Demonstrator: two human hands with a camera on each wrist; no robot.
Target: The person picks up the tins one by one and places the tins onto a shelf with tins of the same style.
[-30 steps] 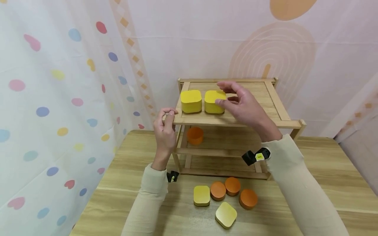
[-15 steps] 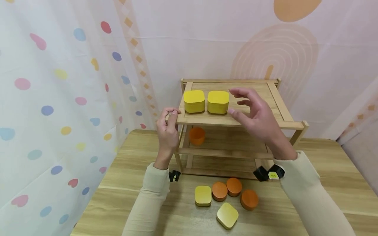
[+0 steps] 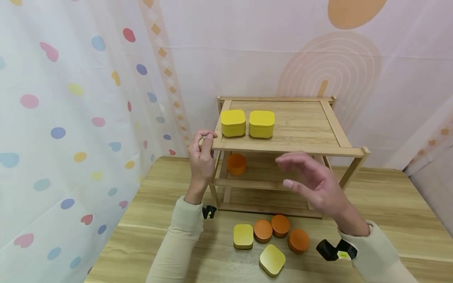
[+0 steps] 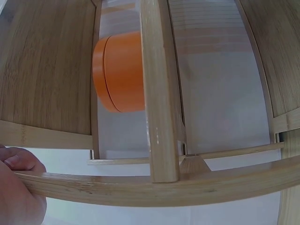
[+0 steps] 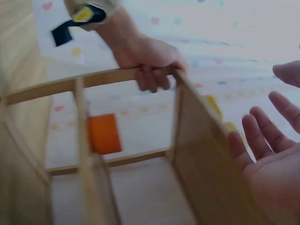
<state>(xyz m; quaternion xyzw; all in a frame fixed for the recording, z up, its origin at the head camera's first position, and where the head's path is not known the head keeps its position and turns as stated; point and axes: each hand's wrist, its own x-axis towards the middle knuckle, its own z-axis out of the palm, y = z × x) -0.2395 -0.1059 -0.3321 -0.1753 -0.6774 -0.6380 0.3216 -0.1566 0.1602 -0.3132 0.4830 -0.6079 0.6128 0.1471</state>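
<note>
Wooden rack: two yellow boxes on top shelf.
Left hand: fingers grasping rack's corner.
Right hand: fingers released, holding nothing.

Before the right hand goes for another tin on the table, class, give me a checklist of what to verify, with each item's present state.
1. Left hand grips the front left corner of the wooden rack: ok.
2. Right hand holds nothing, fingers relaxed: ok.
3. Two yellow tins sit side by side on the top shelf, upright: ok.
4. Free space on the top shelf to their right: ok.
5. Orange tin sits on the middle shelf, clear of the edge: ok.
6. Loose tins on the table, none stacked; whether they touch: cannot tell.
</note>
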